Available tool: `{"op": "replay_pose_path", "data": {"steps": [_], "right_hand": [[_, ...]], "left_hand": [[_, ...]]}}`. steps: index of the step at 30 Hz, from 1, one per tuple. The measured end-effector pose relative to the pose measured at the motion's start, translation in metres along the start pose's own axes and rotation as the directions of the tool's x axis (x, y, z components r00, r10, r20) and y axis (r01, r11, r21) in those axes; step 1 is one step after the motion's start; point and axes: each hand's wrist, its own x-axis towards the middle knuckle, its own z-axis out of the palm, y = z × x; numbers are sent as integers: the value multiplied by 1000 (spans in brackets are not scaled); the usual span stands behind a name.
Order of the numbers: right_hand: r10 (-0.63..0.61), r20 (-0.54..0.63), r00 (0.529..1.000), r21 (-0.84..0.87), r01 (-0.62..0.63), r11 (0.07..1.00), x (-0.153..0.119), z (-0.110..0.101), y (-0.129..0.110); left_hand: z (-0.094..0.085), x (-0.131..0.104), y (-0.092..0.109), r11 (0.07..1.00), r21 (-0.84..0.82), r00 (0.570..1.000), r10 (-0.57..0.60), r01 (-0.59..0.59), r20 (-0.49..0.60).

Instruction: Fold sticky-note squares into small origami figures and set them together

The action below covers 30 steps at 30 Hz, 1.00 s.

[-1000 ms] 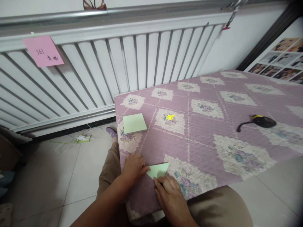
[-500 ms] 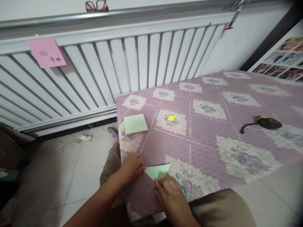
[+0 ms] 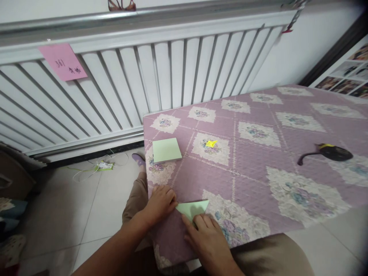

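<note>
A green sheet of paper (image 3: 193, 208), folded into a triangle, lies on the cloth near the table's front left corner. My left hand (image 3: 161, 202) is closed at the paper's left corner, its fingertips hidden behind the knuckles. Over the paper's lower tip lies my right hand (image 3: 207, 234), its fingers bent and its thumb along the lower left edge with a small gap to the forefinger. That tip is covered by the hand. A pad of light green paper (image 3: 166, 150) rests beyond my left hand. Farther right is a small folded yellow paper piece (image 3: 211, 143).
Purple flowered cloth (image 3: 212, 176) covers the table. A black object with a curved stem (image 3: 333, 151) lies at right. Behind stands a white radiator (image 3: 163, 73) with a pink note (image 3: 63, 63); glasses (image 3: 122, 5) sit above. A power strip (image 3: 105, 166) is on the floor.
My right thumb has moved apart from the forefinger and a little left along the paper's edge. The left hand and paper stay in place. The view has shifted slightly.
</note>
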Motion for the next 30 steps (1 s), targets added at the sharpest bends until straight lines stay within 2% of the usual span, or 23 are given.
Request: {"op": "replay_pose_path", "data": {"steps": [5,10,12,14,16,20,24,30], "right_hand": [[60,137,989,1,-60,998,15,-8,-7],[85,207,975,18,-91,996,22,-11,-7],[88,201,976,20,-94,995,22,-10,-7],[96,184,978,15,-100,995,21,-8,-7],[100,154,983,12,-103,995,20,-5,-7],[86,68,994,33,-88,996,14,1,-7],[83,-37,996,67,-80,995,5,9,-4],[62,-196,979,108,-41,993,-12,23,2]], "left_hand": [[3,0,-4,998,-67,1000,-4,2,-30],[8,-14,-4,986,-165,977,1,-37,-212],[14,-25,2,979,-165,968,77,-119,-238],[23,-35,9,970,-158,965,147,-183,-216],[33,-43,15,974,-99,954,176,-205,-242],[47,-51,20,987,12,959,161,-163,-234],[47,-51,22,986,80,963,159,-145,-217],[44,-53,25,976,201,956,138,-87,-258]]}}
